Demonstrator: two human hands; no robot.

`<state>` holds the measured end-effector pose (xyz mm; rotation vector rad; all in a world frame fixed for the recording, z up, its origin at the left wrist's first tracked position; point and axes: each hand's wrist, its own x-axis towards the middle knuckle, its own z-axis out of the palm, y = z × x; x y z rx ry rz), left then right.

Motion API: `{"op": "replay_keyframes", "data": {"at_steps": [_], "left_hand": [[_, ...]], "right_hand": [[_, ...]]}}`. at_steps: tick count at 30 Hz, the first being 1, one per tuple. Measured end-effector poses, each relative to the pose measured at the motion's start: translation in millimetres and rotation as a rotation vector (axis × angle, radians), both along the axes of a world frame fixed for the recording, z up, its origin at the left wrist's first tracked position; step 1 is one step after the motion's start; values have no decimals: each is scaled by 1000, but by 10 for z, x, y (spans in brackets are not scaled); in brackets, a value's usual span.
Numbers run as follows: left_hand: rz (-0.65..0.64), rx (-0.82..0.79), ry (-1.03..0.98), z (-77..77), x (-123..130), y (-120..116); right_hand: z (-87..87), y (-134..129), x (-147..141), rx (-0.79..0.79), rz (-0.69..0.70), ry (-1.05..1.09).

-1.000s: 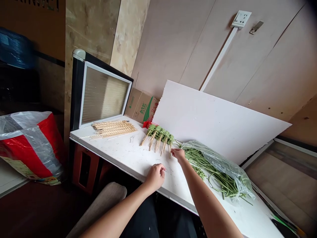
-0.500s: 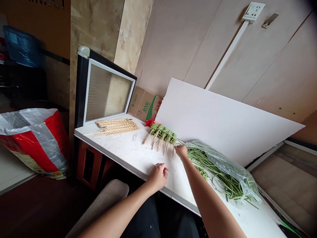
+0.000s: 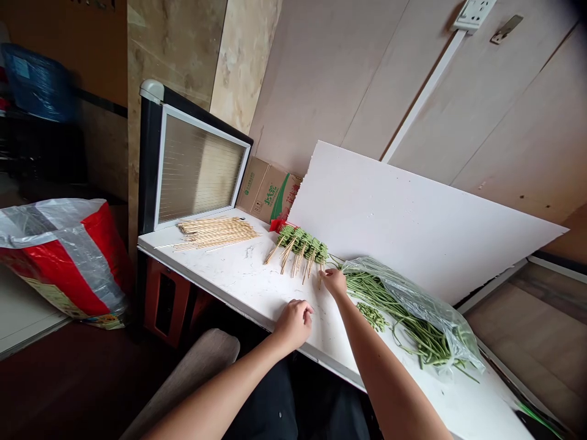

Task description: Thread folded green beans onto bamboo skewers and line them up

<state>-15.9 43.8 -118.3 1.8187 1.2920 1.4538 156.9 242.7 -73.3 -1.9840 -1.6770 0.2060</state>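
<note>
My right hand (image 3: 334, 282) is at the near end of a pile of green bean skewers (image 3: 302, 243), its fingertips closed round the stick end of the rightmost bamboo skewer. The green pieces are threaded at the far ends, and the bare sticks point toward me. My left hand (image 3: 294, 322) rests by the table's front edge with fingers curled in; nothing shows in it. Right of my right hand lie long green beans (image 3: 413, 324), partly inside a clear plastic bag (image 3: 413, 287). A small heap of cut bean pieces (image 3: 371, 316) sits beside my right forearm.
Bare bamboo sticks (image 3: 217, 232) lie in a bundle on the left of the white table (image 3: 238, 275). Behind stand a cardboard box (image 3: 268, 189), a white board (image 3: 403, 214) and a framed glass panel (image 3: 202, 168). A red and white sack (image 3: 68, 263) is at the far left.
My right hand has shifted slightly left and down along the stick ends of the skewers. My left hand stays almost still. The view has tilted a little.
</note>
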Motion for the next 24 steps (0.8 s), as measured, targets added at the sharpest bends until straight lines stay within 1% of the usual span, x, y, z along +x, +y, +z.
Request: {"op": "replay_keyframes", "data": {"at_steps": [7,11,14,17,19,20,22,24], "left_hand": [[1,-9,27,5,3,-9],[8,4,33,4,-5,-1],[0,13,28,-13,-8,21],[-13,27,2,-36,-5,49],[-27,43,-35,-39,-25,76],[-36,55,-52,-31,-53,98],[-41,84,-64,11,-172,172],[2,95,-28,83,-399,289]], "right_hand": [[-47,16,-5,38,-7,-39],[-57,-9,-24,60,21,-38],[-58,-101,-38,125,71,-26],[-91,-305,-9,198,140,-12],[-142,-520,57,248,206,-4],[-174,-652,108,302,257,-1],[-243,-952,259,383,376,-19],[-303,-1269,485,434,419,-43]]}}
